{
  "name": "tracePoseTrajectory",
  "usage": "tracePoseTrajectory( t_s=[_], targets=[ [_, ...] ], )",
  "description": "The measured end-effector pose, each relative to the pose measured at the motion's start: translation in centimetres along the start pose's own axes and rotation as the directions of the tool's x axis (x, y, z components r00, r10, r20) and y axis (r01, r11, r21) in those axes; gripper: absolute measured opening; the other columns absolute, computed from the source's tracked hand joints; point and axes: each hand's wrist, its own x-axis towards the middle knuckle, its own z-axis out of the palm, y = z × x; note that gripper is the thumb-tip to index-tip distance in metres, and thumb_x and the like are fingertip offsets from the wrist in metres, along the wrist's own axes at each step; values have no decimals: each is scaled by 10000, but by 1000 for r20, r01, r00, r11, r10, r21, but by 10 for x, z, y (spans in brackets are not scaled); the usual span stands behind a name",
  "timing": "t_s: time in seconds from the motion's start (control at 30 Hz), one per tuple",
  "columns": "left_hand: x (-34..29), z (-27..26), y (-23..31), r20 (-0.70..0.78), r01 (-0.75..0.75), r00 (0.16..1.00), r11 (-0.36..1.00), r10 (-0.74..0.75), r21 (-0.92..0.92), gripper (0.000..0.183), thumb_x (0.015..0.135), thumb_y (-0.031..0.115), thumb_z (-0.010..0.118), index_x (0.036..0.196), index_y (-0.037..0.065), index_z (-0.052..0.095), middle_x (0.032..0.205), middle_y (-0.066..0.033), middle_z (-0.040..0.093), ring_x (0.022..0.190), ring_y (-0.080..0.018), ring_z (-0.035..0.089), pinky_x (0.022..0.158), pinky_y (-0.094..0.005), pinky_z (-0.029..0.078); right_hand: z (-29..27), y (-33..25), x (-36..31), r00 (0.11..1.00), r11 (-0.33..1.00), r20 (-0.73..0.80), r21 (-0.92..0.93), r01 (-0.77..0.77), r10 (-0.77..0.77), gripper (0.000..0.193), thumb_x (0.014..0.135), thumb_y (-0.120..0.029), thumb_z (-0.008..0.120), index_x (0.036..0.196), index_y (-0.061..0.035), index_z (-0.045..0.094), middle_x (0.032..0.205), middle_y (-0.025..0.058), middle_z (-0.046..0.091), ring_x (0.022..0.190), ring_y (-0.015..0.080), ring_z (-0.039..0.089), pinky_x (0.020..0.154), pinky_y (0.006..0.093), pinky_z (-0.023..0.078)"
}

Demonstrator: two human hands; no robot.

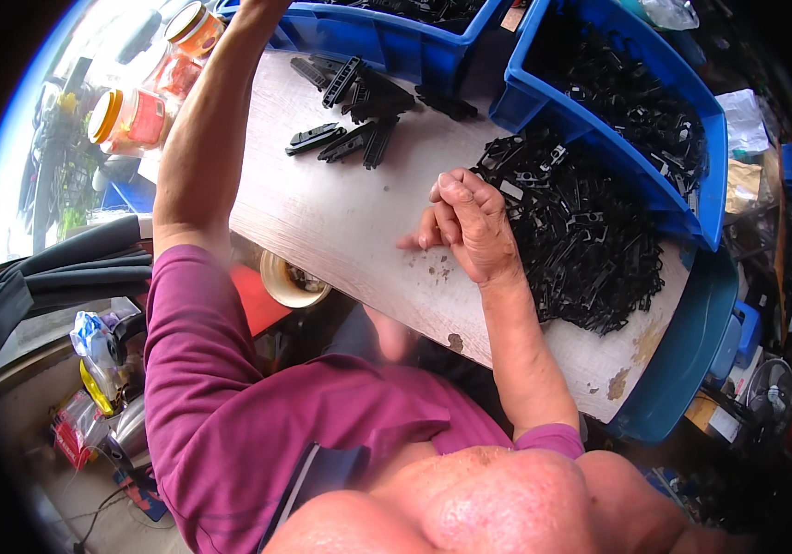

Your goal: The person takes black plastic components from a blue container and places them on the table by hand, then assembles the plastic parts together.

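Observation:
My left arm reaches up past the far left of the table to the top edge of the picture, beside a blue bin (pixel 368 39); the left hand itself is out of view. Above the middle of the table is my right hand (pixel 470 226), its fingers curled in. Whatever it may hold is hidden. To its right lies a big heap of small black plastic parts (pixel 590 245). Farther left on the table, several longer ribbed black pieces (pixel 359 111) are grouped in a loose pile.
A second blue bin (pixel 712 185) full of black parts stands at the right, by a teal tub (pixel 682 379). Jars with orange lids (pixel 128 118) stand at the far left. A cream pot (pixel 290 280) sits below the table's near edge (pixel 359 288).

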Motion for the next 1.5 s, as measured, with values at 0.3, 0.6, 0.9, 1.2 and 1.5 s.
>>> tracePoseTrajectory(
  t_s=[0.3,0.6,0.9,1.2,1.5],
  targets=[
    [-140,-64,-35,-116,144,986,966,-121,216,311,797,217,753,1065,70,693,1066,-112,681,970,-297,657,882,-399,517,3,3,2,994,999,105,-30,-29,32,290,1002,-291,540,883,-28,549,513,-21,369,529,115,557,641,422,626],
    [-172,-45,-42,192,-24,973,770,-128,638,526,774,368,712,1221,98,646,1222,-139,619,1164,-343,558,1016,-426,445,8,3,2,997,1000,77,-15,-10,11,264,1008,-266,533,896,-26,544,524,-20,382,519,117,550,654,428,630],
    [-143,-42,16,100,-195,980,915,170,353,436,795,209,739,1187,65,615,1164,-123,624,1102,-263,597,965,-367,471,8,6,2,1000,999,9,24,27,-28,228,996,-264,553,926,-47,544,546,-10,408,568,133,594,659,431,631],
    [-7,-40,-17,684,-8,688,939,-244,343,815,733,427,806,1378,53,476,1274,-157,597,1198,-282,564,1015,-369,451,7,6,2,992,1000,125,2,-6,6,234,1004,-270,535,950,-42,548,541,-18,367,567,129,576,710,449,621],
    [9,18,10,710,-296,380,649,-593,700,939,680,469,801,1476,169,403,1371,-174,541,1298,-338,495,1045,-449,436,-6,5,4,984,998,179,49,-26,17,204,1000,-248,544,966,-47,545,553,-16,384,595,139,589,726,474,618]
  ],
)
